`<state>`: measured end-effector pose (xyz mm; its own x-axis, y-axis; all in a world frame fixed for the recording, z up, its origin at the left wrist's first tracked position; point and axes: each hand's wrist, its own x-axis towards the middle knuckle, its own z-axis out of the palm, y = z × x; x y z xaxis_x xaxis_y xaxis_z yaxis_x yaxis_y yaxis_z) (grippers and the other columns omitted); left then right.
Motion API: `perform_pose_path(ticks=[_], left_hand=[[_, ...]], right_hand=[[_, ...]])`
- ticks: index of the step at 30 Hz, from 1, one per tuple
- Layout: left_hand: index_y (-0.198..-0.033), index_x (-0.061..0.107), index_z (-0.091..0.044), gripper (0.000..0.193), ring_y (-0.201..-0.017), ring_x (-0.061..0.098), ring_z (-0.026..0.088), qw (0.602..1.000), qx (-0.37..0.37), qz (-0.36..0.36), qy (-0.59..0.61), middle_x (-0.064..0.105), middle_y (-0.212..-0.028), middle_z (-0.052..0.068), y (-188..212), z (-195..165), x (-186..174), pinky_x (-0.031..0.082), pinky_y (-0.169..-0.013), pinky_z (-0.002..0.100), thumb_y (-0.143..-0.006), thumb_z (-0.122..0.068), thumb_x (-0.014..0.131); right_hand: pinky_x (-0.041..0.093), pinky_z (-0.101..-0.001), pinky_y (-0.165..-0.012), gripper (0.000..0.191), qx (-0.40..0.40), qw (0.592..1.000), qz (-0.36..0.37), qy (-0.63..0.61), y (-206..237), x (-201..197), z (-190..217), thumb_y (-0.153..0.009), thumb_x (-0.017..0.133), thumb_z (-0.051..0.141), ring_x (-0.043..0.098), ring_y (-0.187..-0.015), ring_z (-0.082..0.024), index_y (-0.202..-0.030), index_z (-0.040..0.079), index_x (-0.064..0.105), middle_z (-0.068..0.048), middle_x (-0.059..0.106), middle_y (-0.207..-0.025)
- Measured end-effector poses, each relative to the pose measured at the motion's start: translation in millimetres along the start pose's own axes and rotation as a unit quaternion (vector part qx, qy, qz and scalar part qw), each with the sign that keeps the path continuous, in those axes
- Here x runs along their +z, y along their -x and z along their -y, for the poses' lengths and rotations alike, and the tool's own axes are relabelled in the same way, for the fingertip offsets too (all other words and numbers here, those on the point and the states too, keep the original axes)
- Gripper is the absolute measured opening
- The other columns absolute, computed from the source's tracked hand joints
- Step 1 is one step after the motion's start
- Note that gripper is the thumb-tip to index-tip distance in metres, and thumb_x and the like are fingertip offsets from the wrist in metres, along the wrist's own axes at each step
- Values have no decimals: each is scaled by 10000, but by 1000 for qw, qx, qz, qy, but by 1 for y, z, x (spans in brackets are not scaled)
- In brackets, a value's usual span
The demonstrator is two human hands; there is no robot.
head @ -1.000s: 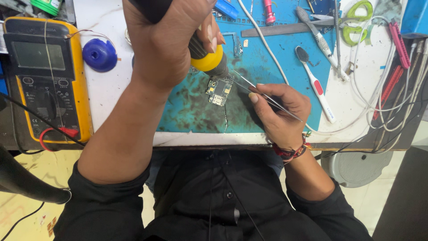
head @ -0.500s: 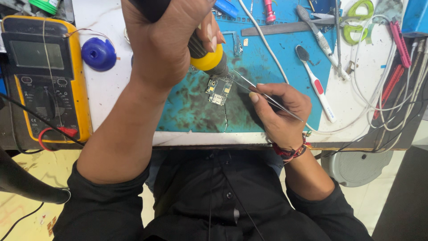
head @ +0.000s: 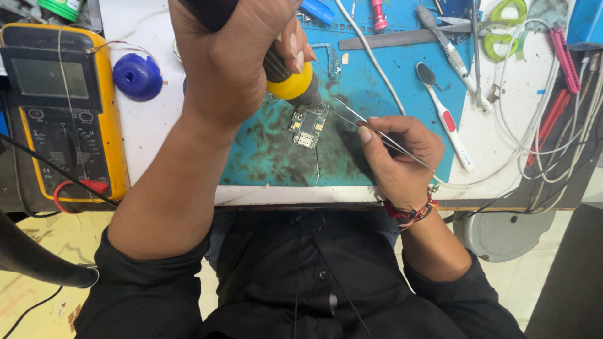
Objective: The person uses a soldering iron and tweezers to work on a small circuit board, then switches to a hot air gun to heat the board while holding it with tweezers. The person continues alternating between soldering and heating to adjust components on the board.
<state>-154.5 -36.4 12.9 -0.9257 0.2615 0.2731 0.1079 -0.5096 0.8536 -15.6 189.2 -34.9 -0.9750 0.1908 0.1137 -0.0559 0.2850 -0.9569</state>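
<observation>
A black-handled hot-air tool with a yellow collar (head: 290, 78) is being gripped by the left hand (head: 235, 59), the fingers being closed fully around the handle. Its dark nozzle is being pointed down at a small green circuit board with metal shields (head: 308, 125), which is lying on the stained blue work mat (head: 276, 157) near the middle of the bench. The nozzle tip is being held just above the board's 11 o'clock corner; whether contact is being made cannot be told.

A pair of thin steel tweezers (head: 377, 133) is being pinched between the thumb and fingers of the right hand (head: 399, 157), at 3 o'clock from the board. The tips are being directed towards the board's 1 o'clock edge; whether anything is being held between them cannot be told.

At 9 o'clock from the board, a yellow-cased multimeter with a grey screen (head: 59, 107) is lying on the white bench top (head: 147, 132), with a round blue plastic cap (head: 137, 76) beside it at its 2 o'clock. At 2 o'clock from the board, a white toothbrush with a red grip patch (head: 447, 122) is resting across the mat's edge. A steel ruler (head: 402, 39) is lying at 1 o'clock, and pink-handled tools (head: 564, 59) are being kept at the far right amid white cables (head: 540, 138).
</observation>
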Motion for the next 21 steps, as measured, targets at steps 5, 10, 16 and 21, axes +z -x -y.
perform_pose_path(ticks=[5, 10, 16, 21], left_hand=[[-881, 649, 23, 293, -658, 683, 204, 1000, 1, 2, -5, 650, -734, 105, 0, 0, 0, 614, -703, 354, -1155, -80, 642], [-887, 652, 26, 297, -668, 689, 206, 1000, 4, 8, -11, 653, -738, 105, -1, 0, -1, 621, -715, 357, -1162, -85, 639], [-890, 653, 25, 295, -669, 689, 207, 1000, 5, 8, -6, 655, -740, 105, 0, 1, 0, 620, -719, 359, -1161, -89, 640], [-887, 653, 24, 295, -665, 685, 206, 1000, 2, 2, -7, 652, -736, 106, 1, 1, 0, 615, -711, 359, -1160, -87, 645]], right_hand=[[546, -209, -794, 138, -10, 1000, 2, 12, -1, 1, 1, -977, 757, -69, 699, -876, -79, -1090, -27, 689, -77, 759, -991], [559, -214, -823, 139, -16, 1000, 4, 9, -2, 2, 2, -985, 755, -66, 713, -905, -84, -1098, -25, 686, -80, 764, -1011], [558, -213, -810, 142, -11, 1000, 5, 8, -1, 1, 1, -981, 758, -61, 708, -894, -81, -1097, -25, 685, -81, 763, -1005], [552, -210, -801, 144, -11, 1000, 6, 10, -1, 1, 1, -980, 758, -62, 702, -886, -77, -1100, -27, 687, -79, 760, -999]])
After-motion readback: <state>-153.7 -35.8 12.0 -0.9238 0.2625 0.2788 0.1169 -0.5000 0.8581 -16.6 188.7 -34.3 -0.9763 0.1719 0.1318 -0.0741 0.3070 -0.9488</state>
